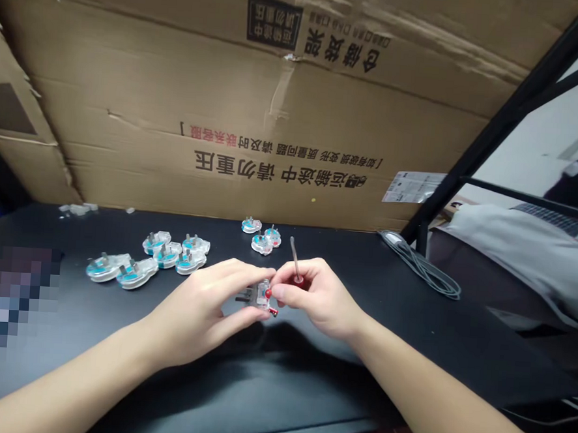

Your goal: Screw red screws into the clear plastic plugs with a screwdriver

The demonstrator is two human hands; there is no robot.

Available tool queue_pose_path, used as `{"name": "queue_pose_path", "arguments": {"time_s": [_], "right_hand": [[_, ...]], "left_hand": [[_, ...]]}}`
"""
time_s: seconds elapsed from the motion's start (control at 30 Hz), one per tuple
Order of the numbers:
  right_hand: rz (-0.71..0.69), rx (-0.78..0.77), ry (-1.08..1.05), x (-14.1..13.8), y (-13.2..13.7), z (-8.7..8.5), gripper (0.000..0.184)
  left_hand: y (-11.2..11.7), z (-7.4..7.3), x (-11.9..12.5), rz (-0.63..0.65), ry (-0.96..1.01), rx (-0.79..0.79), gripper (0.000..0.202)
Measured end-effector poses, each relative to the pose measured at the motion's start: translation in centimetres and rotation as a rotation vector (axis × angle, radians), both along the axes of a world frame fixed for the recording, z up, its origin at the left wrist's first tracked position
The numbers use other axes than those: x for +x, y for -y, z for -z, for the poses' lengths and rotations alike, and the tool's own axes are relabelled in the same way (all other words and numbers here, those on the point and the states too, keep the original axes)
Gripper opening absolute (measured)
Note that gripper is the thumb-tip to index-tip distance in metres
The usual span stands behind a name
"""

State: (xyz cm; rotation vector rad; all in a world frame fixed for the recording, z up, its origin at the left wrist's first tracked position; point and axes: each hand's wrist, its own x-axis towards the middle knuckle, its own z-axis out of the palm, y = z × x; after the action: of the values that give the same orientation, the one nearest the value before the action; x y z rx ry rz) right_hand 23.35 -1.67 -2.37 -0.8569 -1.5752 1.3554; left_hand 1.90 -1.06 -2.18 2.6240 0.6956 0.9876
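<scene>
1. At the far left, a pixelated patch hides whatever lies on the black table; a few white scraps lie at the table's back edge.
2. Two clear plastic plug housings with teal inner parts and metal pins lie side by side on the table. Just to their right, four more housings sit in a tight cluster.
3. Farther back, three smaller-looking housings sit close together near the cardboard sheet that stands behind the table, printed with Chinese text.
4. The left hand is closed on a clear plug, pinching it between thumb and fingers at the front middle of the table, its metal pins pointing left.
5. The right hand is curled round a red-handled screwdriver, shaft pointing up, with its fingertips at the plug's right side.
6. Farther right, a grey coiled cable lies on the table beside a black metal frame, with pale grey fabric beyond.
</scene>
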Motion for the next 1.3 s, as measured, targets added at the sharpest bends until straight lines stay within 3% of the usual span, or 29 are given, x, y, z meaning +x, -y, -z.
{"name": "queue_pose_path", "arguments": {"time_s": [0.13,0.3,0.4,0.5,0.6,0.73,0.87,1.1,1.3], "right_hand": [[0.015,-0.019,0.007,0.0,0.1,0.1,0.023],[0.058,0.054,0.136,0.6,-0.5,-0.3,0.018],[0.022,0.138,0.478,0.9,-1.5,-0.4,0.019],[0.069,0.362,0.938,1.0,-2.9,0.0,0.016],[0.233,0.406,1.043,1.1,-4.6,0.6,0.014],[0.48,0.372,1.112,0.8,-6.8,1.4,0.033],[0.575,0.341,1.16,-0.1,-8.3,2.3,0.042],[0.568,0.381,1.124,-0.6,-9.0,2.9,0.025],[0.399,0.568,0.96,0.6,-5.5,2.1,0.028]], "left_hand": [[0.1,-0.1,0.0,-0.055,0.015,-0.054,0.038],[-1.5,-1.8,-1.4,-0.237,0.058,-0.157,0.038],[-3.7,-2.1,-3.0,-0.354,-0.043,-0.208,0.043],[-5.7,-0.9,-4.4,-0.338,-0.305,-0.083,0.04],[-7.0,0.7,-5.1,-0.288,-0.446,-0.027,0.031],[-7.7,1.6,-5.0,-0.315,-0.448,0.028,0.034],[-7.9,1.7,-4.6,-0.337,-0.415,0.102,0.033],[-7.3,2.2,-3.9,-0.361,-0.302,0.133,0.041],[-4.9,1.8,-2.6,-0.251,-0.195,0.035,0.06]]}}
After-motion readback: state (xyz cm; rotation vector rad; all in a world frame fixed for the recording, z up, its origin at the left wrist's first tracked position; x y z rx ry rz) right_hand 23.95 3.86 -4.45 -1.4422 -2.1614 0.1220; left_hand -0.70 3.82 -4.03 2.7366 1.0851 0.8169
